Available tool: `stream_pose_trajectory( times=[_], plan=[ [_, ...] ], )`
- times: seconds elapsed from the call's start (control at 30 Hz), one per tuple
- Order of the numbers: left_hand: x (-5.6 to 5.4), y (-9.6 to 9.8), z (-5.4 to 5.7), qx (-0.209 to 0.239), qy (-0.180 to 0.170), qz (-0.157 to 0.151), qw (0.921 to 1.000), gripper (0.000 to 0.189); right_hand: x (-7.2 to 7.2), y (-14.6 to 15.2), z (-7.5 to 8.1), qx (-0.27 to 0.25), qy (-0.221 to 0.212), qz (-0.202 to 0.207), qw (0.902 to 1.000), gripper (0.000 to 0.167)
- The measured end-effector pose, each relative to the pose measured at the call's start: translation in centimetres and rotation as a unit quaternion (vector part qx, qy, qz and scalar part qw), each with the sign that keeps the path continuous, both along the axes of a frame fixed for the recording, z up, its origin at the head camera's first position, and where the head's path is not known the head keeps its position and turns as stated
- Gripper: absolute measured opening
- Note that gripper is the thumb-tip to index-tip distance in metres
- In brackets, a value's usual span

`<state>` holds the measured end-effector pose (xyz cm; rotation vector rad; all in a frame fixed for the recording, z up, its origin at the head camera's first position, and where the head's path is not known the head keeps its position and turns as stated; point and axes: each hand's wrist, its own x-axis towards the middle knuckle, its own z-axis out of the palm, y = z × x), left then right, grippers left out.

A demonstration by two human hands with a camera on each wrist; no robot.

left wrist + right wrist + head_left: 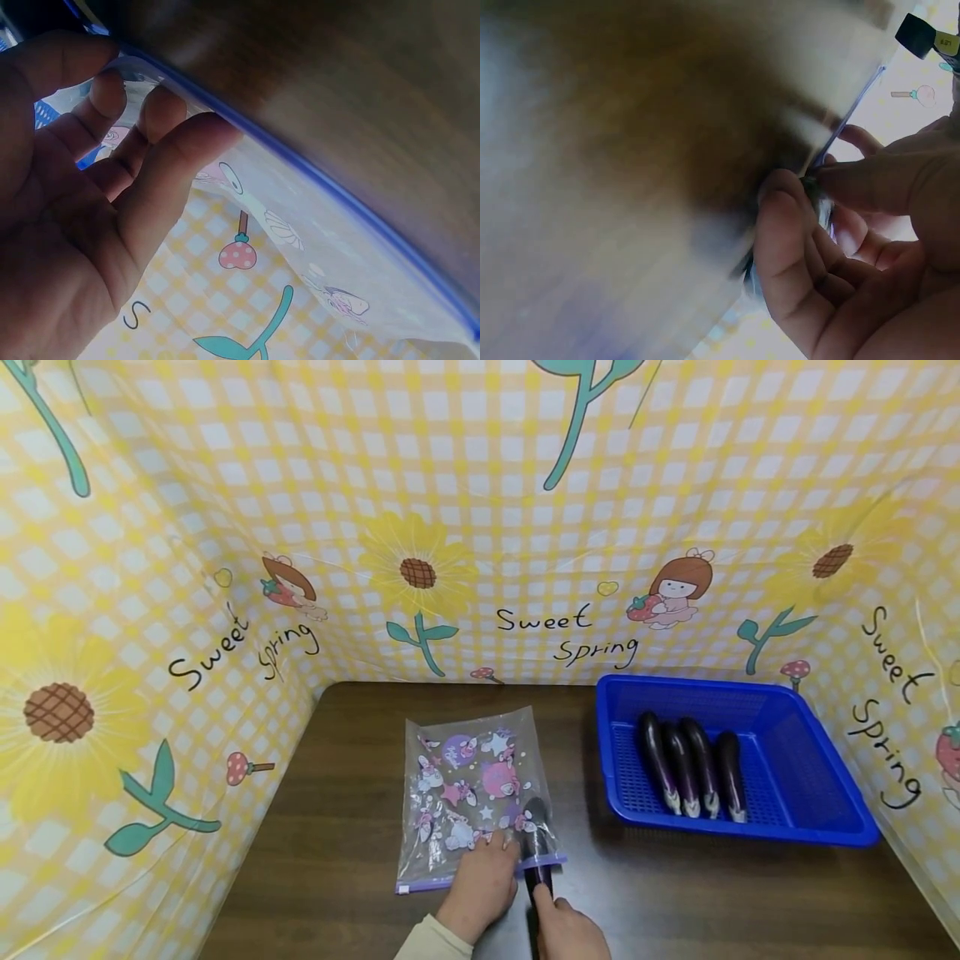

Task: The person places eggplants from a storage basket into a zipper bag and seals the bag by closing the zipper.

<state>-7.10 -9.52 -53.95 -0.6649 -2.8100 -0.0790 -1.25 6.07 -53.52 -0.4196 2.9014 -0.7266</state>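
A clear zip bag (450, 793) with cartoon prints and a purple zip edge lies flat on the table, its mouth towards me. My left hand (483, 881) is at that mouth; in the left wrist view the fingers and thumb of the left hand (97, 172) pinch the bag's purple zip edge (300, 176). With my right hand (570, 931) I grip the near end of a dark purple eggplant (538, 875). Its far part is inside the bag along the right side. The right hand (855, 247) hides most of the eggplant in the right wrist view.
A blue plastic basket (810, 760) stands at the right of the brown wooden table (337, 777). Several eggplants (678, 764) lie side by side in its left half. Yellow checked cloth (480, 527) with flower prints hangs behind and at both sides.
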Motion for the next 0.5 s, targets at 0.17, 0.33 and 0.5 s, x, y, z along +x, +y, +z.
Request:
stream_pose_trajectory(
  times=[0.17, 0.33, 0.5],
  plan=[
    [0.0, 0.0, 0.0, 0.000, -0.007, 0.000, 1.0000, 0.029, -0.8, -0.7, 0.0, 0.022, -0.026, 0.014, 0.9993, 0.033],
    [0.0, -0.1, -0.1, -0.002, 0.002, -0.001, 1.0000, 0.031, -1.7, -1.0, -0.2, 0.043, 0.028, 0.010, 0.9986, 0.030],
    [0.0, 0.0, -0.2, -0.007, -0.004, 0.000, 1.0000, 0.031, -2.5, -0.8, 0.1, 0.043, 0.064, 0.001, 0.9970, 0.026]
  ],
)
